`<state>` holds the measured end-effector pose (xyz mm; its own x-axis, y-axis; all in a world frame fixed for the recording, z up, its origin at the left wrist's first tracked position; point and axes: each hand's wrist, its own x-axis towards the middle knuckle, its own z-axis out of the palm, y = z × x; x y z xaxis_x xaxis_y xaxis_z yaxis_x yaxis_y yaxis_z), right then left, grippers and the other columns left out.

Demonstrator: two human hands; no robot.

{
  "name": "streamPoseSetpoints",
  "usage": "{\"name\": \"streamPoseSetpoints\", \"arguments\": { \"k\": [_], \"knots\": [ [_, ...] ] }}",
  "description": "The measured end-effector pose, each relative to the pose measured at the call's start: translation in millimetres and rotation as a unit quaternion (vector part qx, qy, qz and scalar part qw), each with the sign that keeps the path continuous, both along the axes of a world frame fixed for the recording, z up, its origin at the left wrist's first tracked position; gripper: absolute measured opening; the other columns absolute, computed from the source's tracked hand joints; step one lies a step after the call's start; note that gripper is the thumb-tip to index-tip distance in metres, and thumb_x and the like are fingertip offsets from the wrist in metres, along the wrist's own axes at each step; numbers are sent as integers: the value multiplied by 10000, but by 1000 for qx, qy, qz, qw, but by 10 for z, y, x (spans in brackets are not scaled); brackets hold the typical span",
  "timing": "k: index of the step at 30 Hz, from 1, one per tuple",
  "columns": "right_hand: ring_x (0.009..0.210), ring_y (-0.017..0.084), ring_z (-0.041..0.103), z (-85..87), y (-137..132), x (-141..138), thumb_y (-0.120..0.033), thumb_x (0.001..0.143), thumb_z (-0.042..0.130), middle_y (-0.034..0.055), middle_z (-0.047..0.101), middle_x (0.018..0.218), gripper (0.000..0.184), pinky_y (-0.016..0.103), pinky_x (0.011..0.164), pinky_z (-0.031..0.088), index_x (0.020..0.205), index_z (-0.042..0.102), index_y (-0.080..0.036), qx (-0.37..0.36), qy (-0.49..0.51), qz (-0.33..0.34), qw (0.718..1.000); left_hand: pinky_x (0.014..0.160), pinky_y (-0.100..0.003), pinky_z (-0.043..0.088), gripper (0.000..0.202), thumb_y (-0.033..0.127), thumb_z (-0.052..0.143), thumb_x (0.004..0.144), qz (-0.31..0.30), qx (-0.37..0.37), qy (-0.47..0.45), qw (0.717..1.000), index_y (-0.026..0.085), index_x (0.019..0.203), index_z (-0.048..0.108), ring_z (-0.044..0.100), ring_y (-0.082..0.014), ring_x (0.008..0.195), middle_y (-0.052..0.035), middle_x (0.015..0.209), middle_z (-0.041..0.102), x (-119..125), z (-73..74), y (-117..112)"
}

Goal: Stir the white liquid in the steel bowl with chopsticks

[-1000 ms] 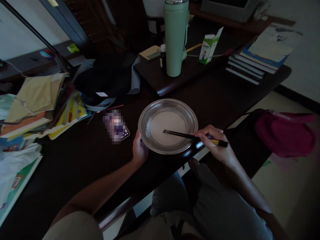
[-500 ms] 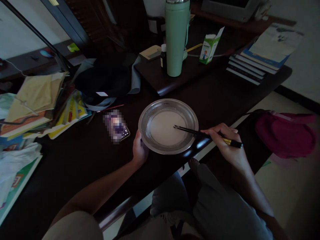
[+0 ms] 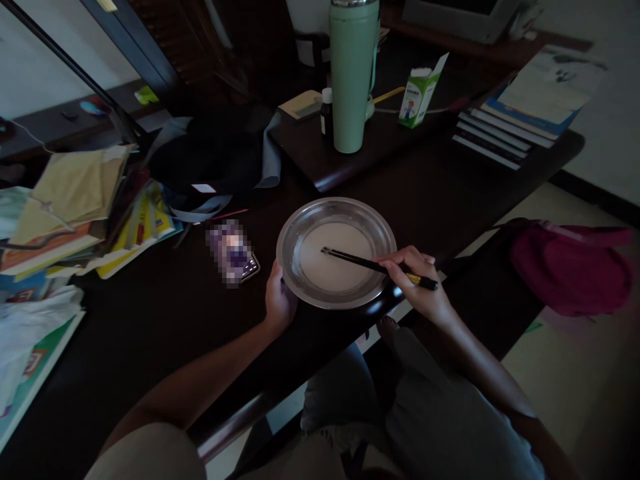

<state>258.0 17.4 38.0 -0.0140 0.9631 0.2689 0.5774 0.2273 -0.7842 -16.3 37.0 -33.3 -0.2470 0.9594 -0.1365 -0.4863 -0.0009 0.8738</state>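
Observation:
A round metal bowl (image 3: 287, 267) sits near the front edge of the dark table, with a whitish liquid (image 3: 340, 267) in it. My left hand (image 3: 281, 300) grips the bowl's left rim, thumb on the side and the other fingers hidden beneath. In my right hand (image 3: 417, 283) is a pair of black chopsticks (image 3: 357, 260) with yellow marks near the back end, pinched between thumb and fingers. Their tips are over the left middle of the liquid; whether they dip into it I cannot tell.
A phone (image 3: 250, 268), partly blurred, lies left of the bowl. Behind stand a green tumbler (image 3: 353, 87), a small dark bottle (image 3: 327, 117) and a green-white box (image 3: 420, 97). Piled papers (image 3: 65, 193) and a black bag (image 3: 210, 153) lie left, stacked books (image 3: 500, 133) right.
My right hand has moved left with the chopsticks, and their tips have shifted across the liquid toward the bowl's left side. My left hand and the bowl have stayed put.

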Motion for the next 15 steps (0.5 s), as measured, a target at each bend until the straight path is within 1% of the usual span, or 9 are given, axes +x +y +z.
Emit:
{"name": "streamPoseSetpoints", "arguments": {
  "k": [3, 8, 10, 12, 15],
  "knots": [
    [901, 255, 742, -16, 25, -1, -511, 1064, 590, 10, 862, 944, 331, 491, 920, 451, 852, 741, -308, 25, -12, -27, 999, 1087, -454, 587, 394, 563, 754, 899, -5, 1, -3, 1000, 247, 1129, 805, 762, -299, 1172, -58, 1158, 834, -13, -4, -7],
    [838, 241, 749, 113, -56, 100, -417, 1046, 641, 3, 849, 911, 249, 456, 841, 465, 858, 760, -305, 40, -14, -62, 997, 1093, -476, 586, 375, 563, 711, 931, -14, 5, 7, 1000, 256, 1125, 804, 762, -313, 1194, -62, 1167, 831, -57, -16, -5],
    [813, 239, 751, 176, -109, 153, -411, 1043, 644, 6, 845, 889, 252, 449, 818, 466, 849, 761, -299, 30, -14, -71, 997, 1101, -478, 583, 370, 552, 708, 936, -14, 7, 9, 1000, 257, 1138, 803, 757, -314, 1216, -64, 1196, 828, -68, -26, 3],
    [806, 239, 756, 229, -157, 204, -419, 1041, 645, 3, 848, 876, 265, 462, 841, 469, 836, 760, -296, 14, -15, -72, 997, 1100, -479, 586, 379, 553, 718, 930, -13, 5, 8, 1000, 256, 1149, 806, 757, -314, 1216, -64, 1204, 830, -70, -41, 12],
    [821, 243, 770, 279, -204, 255, -419, 1037, 651, 2, 857, 893, 268, 470, 860, 482, 828, 768, -298, -20, 3, -54, 998, 1089, -476, 594, 390, 578, 739, 911, -13, 4, 8, 1000, 263, 1130, 814, 763, -320, 1206, -63, 1195, 835, -58, -61, 25]
  ]
}}
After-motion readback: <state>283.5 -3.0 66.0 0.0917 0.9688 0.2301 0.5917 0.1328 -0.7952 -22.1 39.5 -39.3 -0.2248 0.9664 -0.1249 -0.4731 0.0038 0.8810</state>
